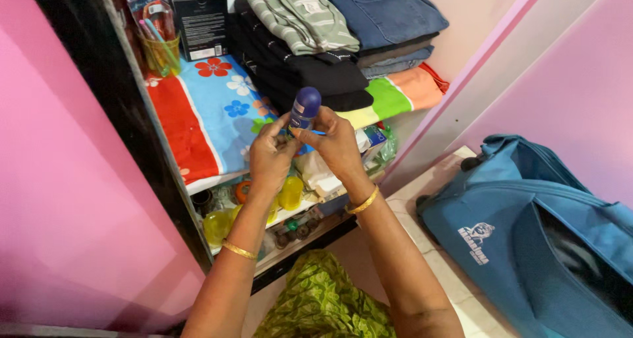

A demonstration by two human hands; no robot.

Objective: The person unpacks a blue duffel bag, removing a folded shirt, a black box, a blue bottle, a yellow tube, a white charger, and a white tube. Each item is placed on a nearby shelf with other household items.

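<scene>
I hold a small dark blue roll-on bottle [304, 107] upright between both hands, in front of an open cupboard. My left hand [271, 154] grips its lower part from the left. My right hand [336, 143] closes on it from the right, fingers on the body below the rounded cap. Both wrists wear gold bangles.
The cupboard shelf [211, 114] has a floral cloth, folded clothes [310, 48], a black box [198, 21] and a yellow cup of pens [161, 51]. Lower shelves hold small jars and clutter [290, 193]. A blue trolley bag [527, 232] lies on the floor at right. Pink walls on both sides.
</scene>
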